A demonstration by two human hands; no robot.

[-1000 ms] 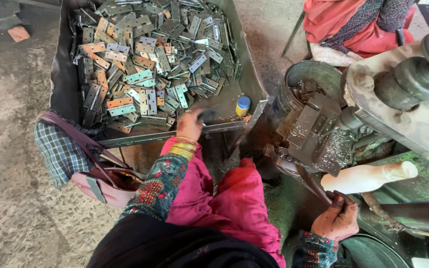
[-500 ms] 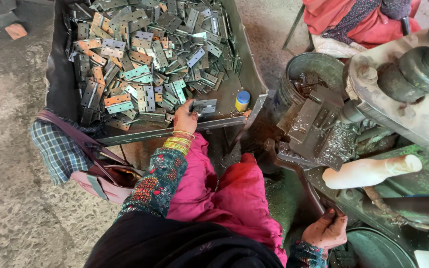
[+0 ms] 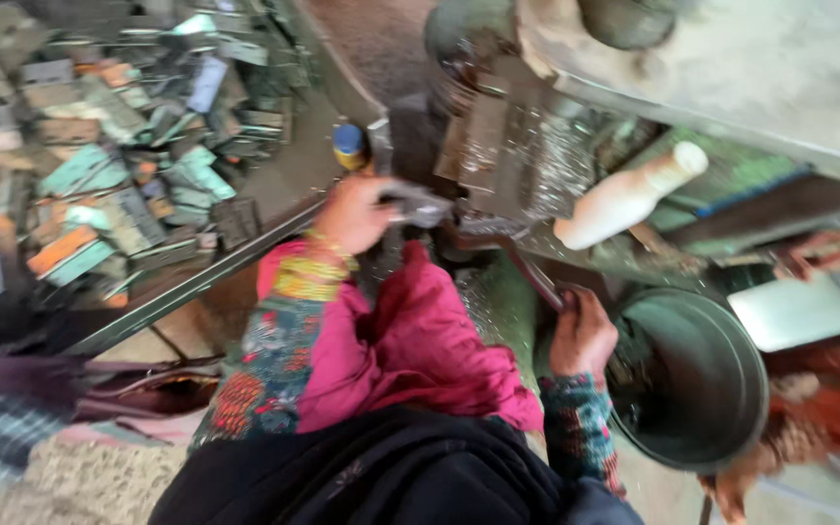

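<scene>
In the head view the picture is blurred by motion; the left hand (image 3: pixel 354 216), with yellow bangles at the wrist, is near the centre of the frame, a little to the left; its fingers are closed around a small grey flat metal piece (image 3: pixel 420 204), which sticks out to the right of the hand, toward the dark greasy metal press machine (image 3: pixel 527 146) in the upper middle. The right hand (image 3: pixel 583 335) is lower, to the right of centre; it is clenched on the thin dark metal lever (image 3: pixel 535 277) that runs up and to the left toward the machine.

Just right of this hand stands a round dark green metal bucket (image 3: pixel 731 389), in the lower right of the frame; above it, a white plastic bottle (image 3: pixel 624 199) lies tilted on the machine body. In the upper left is a large metal tray (image 3: pixel 196 282), heaped with many flat metal pieces (image 3: pixel 99 185), grey, green and orange; a small blue and yellow bottle (image 3: pixel 348 144) stands at its right edge, just above the left hand. Pink cloth (image 3: pixel 410 350) covers the lap between both arms; the floor at the lower left looks like rough concrete (image 3: pixel 80 476).
</scene>
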